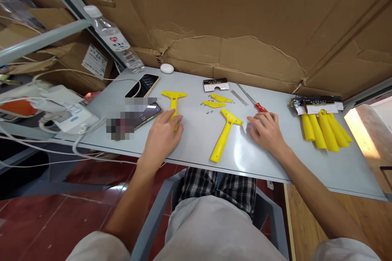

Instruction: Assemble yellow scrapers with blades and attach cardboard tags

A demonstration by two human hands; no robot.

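Observation:
My left hand (163, 134) lies on the table over the lower handle of a yellow scraper (174, 100). Its fingers are loosely apart, and they partly hide the handle. My right hand (266, 131) rests open, fingers slightly bent, near the red handle of a screwdriver (260, 107). Between my hands lies a second yellow scraper (223, 138), head pointing away from me. Beyond it are two flat yellow plates, one nearer (213, 104) and one farther (221, 98), with several small screws (210, 112) around them. A thin metal blade (239, 98) lies beside the plates.
A black-and-white card (216, 85) lies at the back. Several yellow handles (327, 132) under packaging cards are at right. Left are two phones, one dark (147, 85) and one lit (150, 110), a white case (167, 68), a water bottle (118, 45) and cables. Cardboard (229, 16) walls the back.

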